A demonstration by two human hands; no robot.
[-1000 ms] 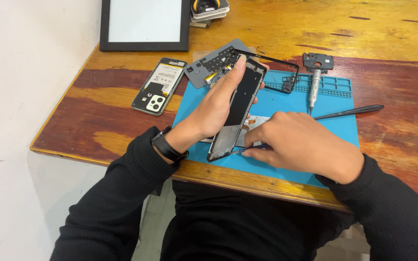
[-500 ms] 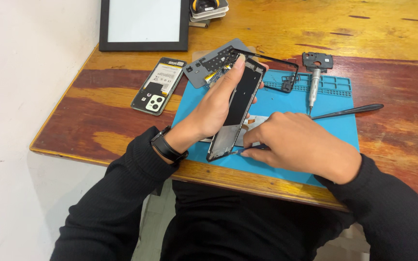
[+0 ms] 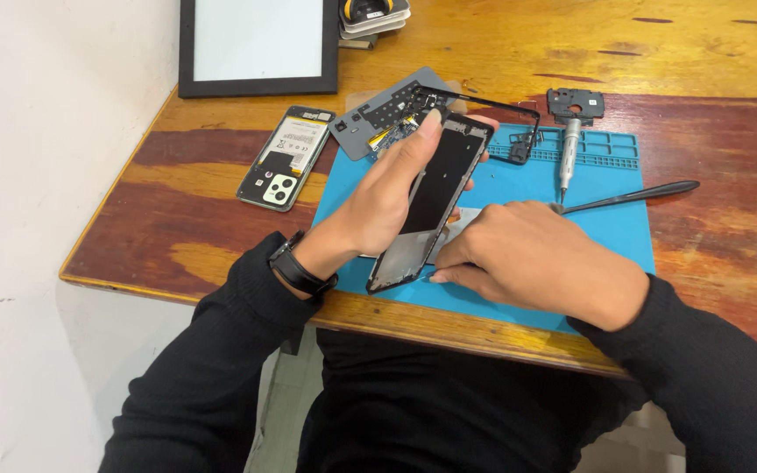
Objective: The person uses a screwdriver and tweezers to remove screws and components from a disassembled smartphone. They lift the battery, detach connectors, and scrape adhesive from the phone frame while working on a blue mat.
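Both hands — left hand (image 3: 378, 206), right hand (image 3: 541, 258) — grip phone frame (image 3: 435, 188).

This is a small phone-repair bench, more a home or shop corner than a lab. A worn wooden table (image 3: 221, 210) stands against a plain whitish wall (image 3: 45, 131). On it lies a blue repair mat (image 3: 606, 223) with moulded part compartments along its far edge. A precision screwdriver (image 3: 569, 153) and a thin black pry tool (image 3: 628, 197) rest on the mat. An opened phone back (image 3: 286, 158) (camera lenses showing) lies near the table's left edge, with a loose frame (image 3: 492, 109) and plates towards the far side.
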